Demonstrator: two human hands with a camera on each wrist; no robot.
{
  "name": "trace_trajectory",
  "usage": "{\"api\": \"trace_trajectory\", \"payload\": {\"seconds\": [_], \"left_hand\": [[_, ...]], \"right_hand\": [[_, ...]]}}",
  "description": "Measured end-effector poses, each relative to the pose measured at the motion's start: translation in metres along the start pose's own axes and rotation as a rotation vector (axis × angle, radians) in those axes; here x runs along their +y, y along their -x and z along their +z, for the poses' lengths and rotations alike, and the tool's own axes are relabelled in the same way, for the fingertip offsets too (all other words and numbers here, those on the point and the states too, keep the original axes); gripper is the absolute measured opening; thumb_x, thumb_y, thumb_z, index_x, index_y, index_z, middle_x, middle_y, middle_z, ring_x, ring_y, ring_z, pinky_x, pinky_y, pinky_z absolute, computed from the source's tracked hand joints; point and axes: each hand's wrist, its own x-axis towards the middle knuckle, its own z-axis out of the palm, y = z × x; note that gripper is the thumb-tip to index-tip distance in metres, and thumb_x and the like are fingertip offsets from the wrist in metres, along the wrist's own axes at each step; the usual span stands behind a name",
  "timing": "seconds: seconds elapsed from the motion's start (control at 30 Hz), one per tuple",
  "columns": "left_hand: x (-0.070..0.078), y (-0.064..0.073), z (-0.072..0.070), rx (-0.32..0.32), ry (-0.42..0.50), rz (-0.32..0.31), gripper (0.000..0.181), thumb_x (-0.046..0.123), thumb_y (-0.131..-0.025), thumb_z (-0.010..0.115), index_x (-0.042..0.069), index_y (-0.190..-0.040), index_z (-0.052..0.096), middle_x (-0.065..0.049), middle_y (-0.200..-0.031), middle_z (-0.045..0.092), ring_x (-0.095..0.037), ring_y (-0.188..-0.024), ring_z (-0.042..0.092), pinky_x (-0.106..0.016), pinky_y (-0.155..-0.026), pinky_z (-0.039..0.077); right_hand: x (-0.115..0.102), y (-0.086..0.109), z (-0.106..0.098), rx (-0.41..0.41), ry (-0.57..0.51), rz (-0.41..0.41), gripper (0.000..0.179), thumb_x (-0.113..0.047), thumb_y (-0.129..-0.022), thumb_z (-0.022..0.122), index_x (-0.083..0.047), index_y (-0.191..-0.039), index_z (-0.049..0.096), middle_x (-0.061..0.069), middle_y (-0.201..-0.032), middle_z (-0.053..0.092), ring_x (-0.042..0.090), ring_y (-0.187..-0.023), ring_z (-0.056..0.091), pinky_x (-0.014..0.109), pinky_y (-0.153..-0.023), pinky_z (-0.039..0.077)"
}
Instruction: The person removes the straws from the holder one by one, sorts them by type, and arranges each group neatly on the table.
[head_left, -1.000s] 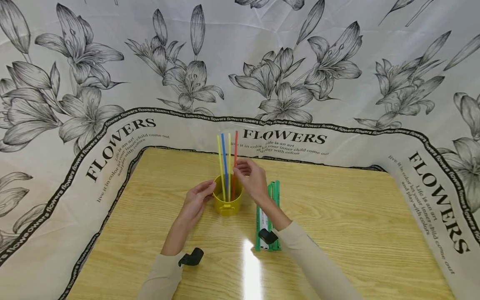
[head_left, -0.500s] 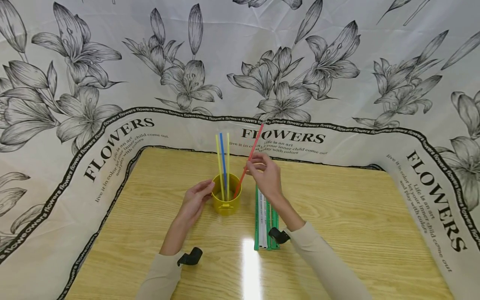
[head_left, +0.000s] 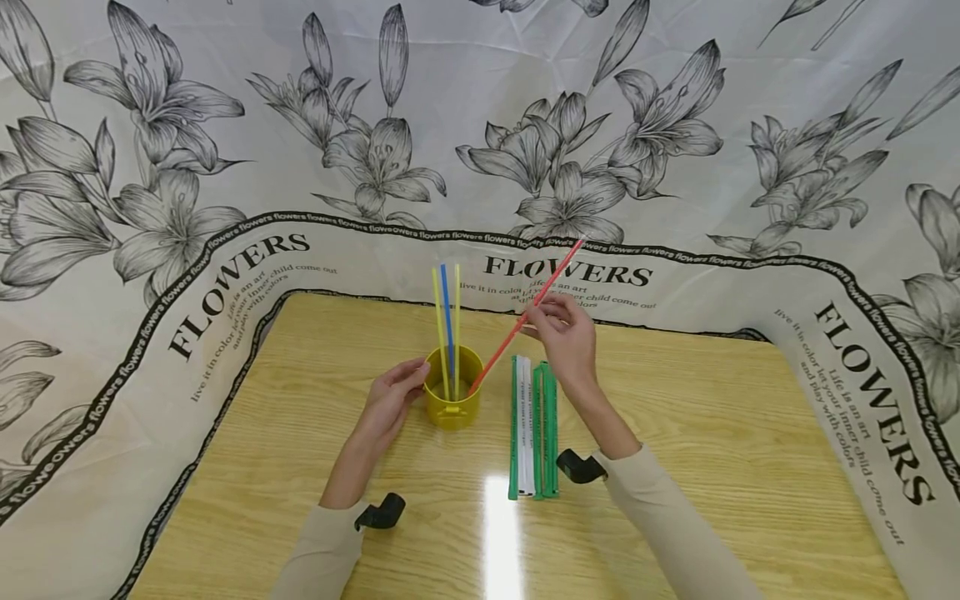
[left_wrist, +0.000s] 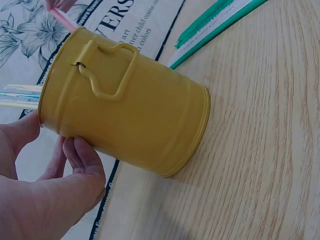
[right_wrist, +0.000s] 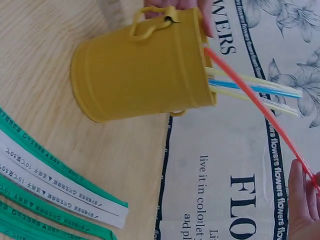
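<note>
A yellow metal pail with small side handles stands upright on the table. My left hand holds its left side, thumb at the rim and fingers against the outer wall. Inside lean a blue straw and two pale yellow straws. My right hand, up and to the right of the pail, pinches a red straw between thumb and fingers. That straw slants steeply, its lower end still within the pail's rim and its top pointing up right.
Several long green and white printed strips, like wrapped straws, lie side by side right of the pail. The wooden table meets a white flower-print cloth at its back and sides.
My right hand has moved right, tilting the red straw from nearly upright to a strong slant away from the other straws. My left hand keeps its hold on the pail.
</note>
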Motion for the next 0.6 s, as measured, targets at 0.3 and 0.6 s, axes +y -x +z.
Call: {"api": "trace_trajectory", "payload": {"seconds": [0.3, 0.6], "left_hand": [[0.000, 0.001, 0.001, 0.009, -0.004, -0.009, 0.040, 0.009, -0.104, 0.063, -0.010, -0.138, 0.055, -0.007, -0.122, 0.061, -0.020, -0.109, 0.060, -0.024, -0.090, 0.053], [0.001, 0.002, 0.001, 0.007, 0.003, -0.012, 0.038, 0.008, -0.103, 0.063, -0.008, -0.137, 0.057, -0.007, -0.122, 0.061, -0.022, -0.111, 0.059, -0.024, -0.089, 0.053]], "right_hand": [[-0.007, -0.003, -0.021, 0.094, -0.032, 0.009, 0.026, 0.002, -0.098, 0.067, 0.010, -0.121, 0.059, 0.007, -0.098, 0.066, 0.016, -0.084, 0.071, 0.040, -0.084, 0.061], [0.006, 0.006, -0.055, 0.134, 0.005, 0.055, 0.031, -0.001, -0.097, 0.069, 0.014, -0.122, 0.059, 0.006, -0.094, 0.069, 0.016, -0.081, 0.073, 0.036, -0.080, 0.062]]}}
